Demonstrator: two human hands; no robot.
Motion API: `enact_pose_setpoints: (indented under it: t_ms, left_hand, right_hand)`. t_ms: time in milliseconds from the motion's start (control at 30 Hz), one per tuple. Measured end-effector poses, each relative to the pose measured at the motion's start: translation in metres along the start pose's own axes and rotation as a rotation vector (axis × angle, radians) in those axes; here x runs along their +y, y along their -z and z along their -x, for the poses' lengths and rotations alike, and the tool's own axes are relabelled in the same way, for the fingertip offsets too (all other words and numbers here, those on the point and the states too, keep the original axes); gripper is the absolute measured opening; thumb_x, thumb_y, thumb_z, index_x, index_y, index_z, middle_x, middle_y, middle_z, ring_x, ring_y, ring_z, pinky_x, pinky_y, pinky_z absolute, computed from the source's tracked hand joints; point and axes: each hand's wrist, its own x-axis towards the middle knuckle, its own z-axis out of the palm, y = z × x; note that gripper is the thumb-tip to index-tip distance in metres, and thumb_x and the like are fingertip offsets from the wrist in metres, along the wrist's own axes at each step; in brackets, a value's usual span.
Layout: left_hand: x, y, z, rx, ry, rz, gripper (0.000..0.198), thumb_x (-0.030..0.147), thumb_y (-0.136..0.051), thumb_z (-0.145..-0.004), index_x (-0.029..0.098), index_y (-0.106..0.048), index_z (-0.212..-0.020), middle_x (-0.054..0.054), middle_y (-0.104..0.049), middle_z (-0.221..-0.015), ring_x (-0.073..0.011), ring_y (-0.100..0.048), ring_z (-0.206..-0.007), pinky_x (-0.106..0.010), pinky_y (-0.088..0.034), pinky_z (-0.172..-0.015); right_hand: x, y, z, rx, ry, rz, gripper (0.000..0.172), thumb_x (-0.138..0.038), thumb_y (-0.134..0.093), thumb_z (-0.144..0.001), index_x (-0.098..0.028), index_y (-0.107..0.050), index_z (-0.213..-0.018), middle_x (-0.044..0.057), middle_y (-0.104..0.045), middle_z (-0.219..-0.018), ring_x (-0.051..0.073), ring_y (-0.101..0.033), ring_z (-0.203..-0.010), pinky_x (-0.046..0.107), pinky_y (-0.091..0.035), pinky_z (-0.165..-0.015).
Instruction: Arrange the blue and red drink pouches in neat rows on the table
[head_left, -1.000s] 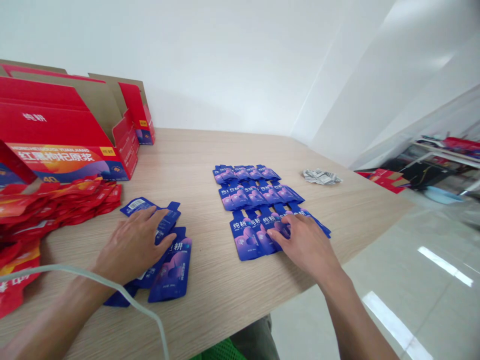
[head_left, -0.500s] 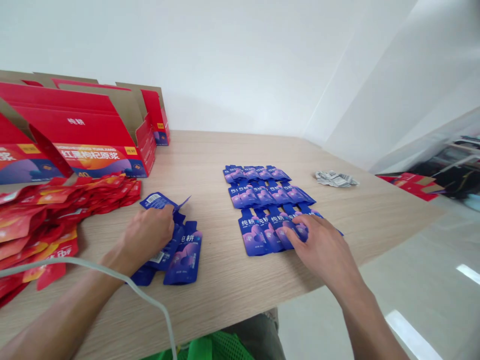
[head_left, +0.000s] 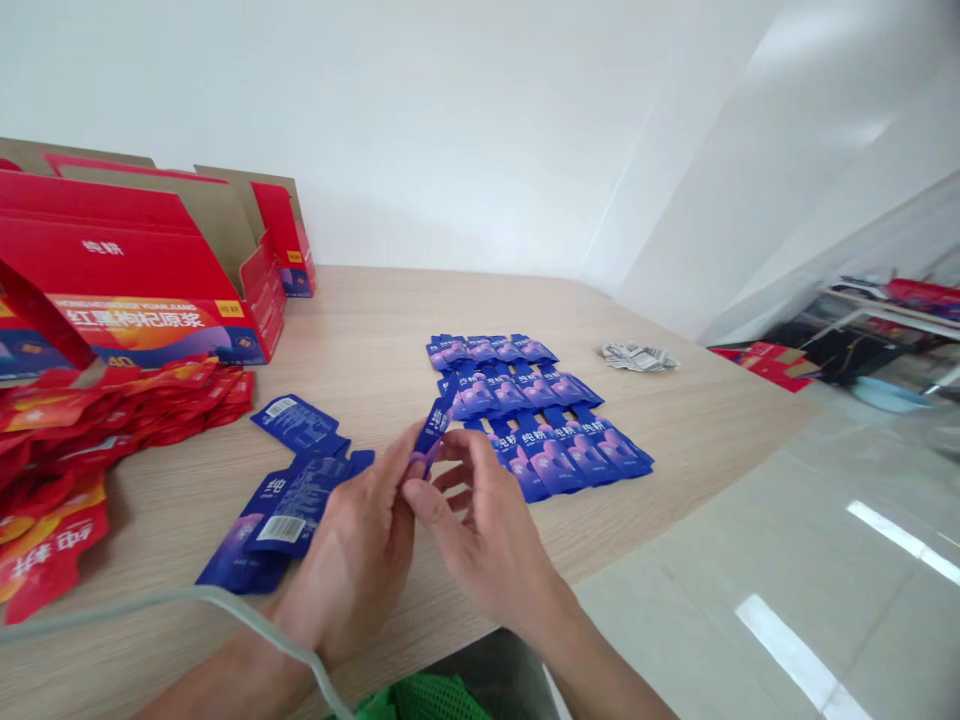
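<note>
My left hand (head_left: 360,535) grips a small blue spouted pouch (head_left: 431,435), held up on edge above the table. Against the pouch's lower right side, my right hand (head_left: 480,515) has its thumb and curled fingers closed; exactly where its fingertips touch is partly hidden. Left of my hands lies a loose heap of blue pouches (head_left: 296,500), some showing barcodes. Beyond my right hand, more blue pouches (head_left: 559,455) lie face up in three overlapping rows.
Red pouches (head_left: 180,400) are piled at the left, before open red cartons (head_left: 150,270). A crumpled printed paper (head_left: 637,357) lies at the right of the table (head_left: 375,330). A pale cable (head_left: 202,594) crosses the near left.
My left hand has lifted a blue pouch from the heap and brought it right. My right hand has left the front row and come left to meet it.
</note>
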Motion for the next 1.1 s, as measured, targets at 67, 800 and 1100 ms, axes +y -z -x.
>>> enact_pose_setpoints:
  t_ms: [67, 800, 1100]
  left_hand:
    - [-0.001, -0.007, 0.007, -0.045, -0.104, -0.017, 0.051, 0.025, -0.045, -0.107, 0.018, -0.060, -0.156, -0.013, -0.080, -0.134, -0.0264, -0.081, -0.116, -0.038, -0.067, -0.100]
    - [-0.062, 0.048, -0.027, 0.175, -0.130, -0.236, 0.036, 0.032, -0.064, -0.101, 0.022, -0.067, -0.135, -0.012, -0.065, -0.149, -0.0287, -0.073, -0.123, -0.043, -0.072, -0.090]
    - [-0.074, 0.056, -0.032, 0.215, -0.077, -0.249, 0.035, 0.037, -0.064, -0.100, 0.022, -0.070, -0.131, -0.012, -0.066, -0.145, -0.0273, -0.075, -0.116, -0.042, -0.072, -0.088]
  right_hand:
    - [0.002, -0.007, -0.003, 0.029, 0.011, -0.063, 0.044, -0.053, -0.074, -0.097, -0.022, -0.057, -0.123, 0.008, -0.075, -0.111, 0.018, -0.074, -0.086, 0.025, -0.058, -0.063]
    - [0.011, 0.068, -0.056, -0.048, -0.294, 1.461, 0.041, -0.051, -0.063, -0.105, -0.012, -0.070, -0.118, 0.022, -0.079, -0.104, 0.040, -0.079, -0.104, 0.045, -0.057, -0.083]
    - [0.004, 0.061, -0.053, -0.107, -0.297, 1.499, 0.041, -0.046, -0.067, -0.105, -0.010, -0.074, -0.123, 0.023, -0.078, -0.118, 0.040, -0.075, -0.118, 0.046, -0.061, -0.093]
